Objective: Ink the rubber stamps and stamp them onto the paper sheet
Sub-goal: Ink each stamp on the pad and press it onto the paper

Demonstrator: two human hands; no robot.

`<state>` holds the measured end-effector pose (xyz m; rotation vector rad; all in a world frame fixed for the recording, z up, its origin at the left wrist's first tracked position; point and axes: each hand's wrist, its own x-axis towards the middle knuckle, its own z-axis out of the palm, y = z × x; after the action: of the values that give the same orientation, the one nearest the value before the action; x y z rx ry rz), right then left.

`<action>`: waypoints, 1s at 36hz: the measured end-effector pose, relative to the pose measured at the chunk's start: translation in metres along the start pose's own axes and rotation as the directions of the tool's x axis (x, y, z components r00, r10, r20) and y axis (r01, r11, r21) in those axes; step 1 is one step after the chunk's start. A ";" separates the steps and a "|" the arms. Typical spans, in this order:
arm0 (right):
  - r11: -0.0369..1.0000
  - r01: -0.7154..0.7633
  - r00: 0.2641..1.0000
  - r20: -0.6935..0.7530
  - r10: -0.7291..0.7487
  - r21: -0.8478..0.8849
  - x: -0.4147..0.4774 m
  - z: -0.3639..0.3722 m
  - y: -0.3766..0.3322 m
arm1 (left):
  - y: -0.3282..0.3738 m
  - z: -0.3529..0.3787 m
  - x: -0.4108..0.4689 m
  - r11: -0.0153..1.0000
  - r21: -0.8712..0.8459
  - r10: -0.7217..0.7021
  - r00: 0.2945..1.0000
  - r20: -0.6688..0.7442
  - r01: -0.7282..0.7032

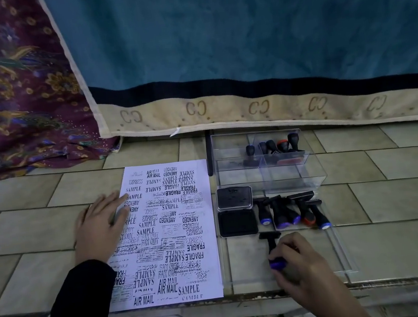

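A white paper sheet (174, 231) crowded with black stamp prints lies on the tiled floor. My left hand (100, 224) rests flat on its left edge, fingers straight. My right hand (300, 265) grips a black rubber stamp (271, 243) by its blue-capped handle, low on the clear tray lid, just below the ink pad. The open black ink pad (237, 222) sits right of the paper, its lid tipped up behind it. Several more stamps (292, 211) with blue or red caps lie in a row to the right of the pad.
A clear plastic box (270, 177) with compartments stands behind the pad and holds several upright stamps (277, 147). A blue and cream blanket (242, 49) hangs at the back, with patterned purple cloth (10, 90) to its left. A floor step edge (168, 308) runs near me.
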<state>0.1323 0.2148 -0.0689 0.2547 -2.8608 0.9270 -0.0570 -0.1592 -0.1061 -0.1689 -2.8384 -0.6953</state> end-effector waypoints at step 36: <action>0.810 -0.247 0.959 -0.013 0.284 -0.532 0.262 -0.033 0.013 | -0.001 -0.001 0.002 1.000 -0.001 0.010 1.000 -0.013 -0.010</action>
<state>-0.1241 0.2128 -0.0053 -0.1836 -3.1189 0.1156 -0.0587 -0.1603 -0.1053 -0.1782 -2.8235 -0.6930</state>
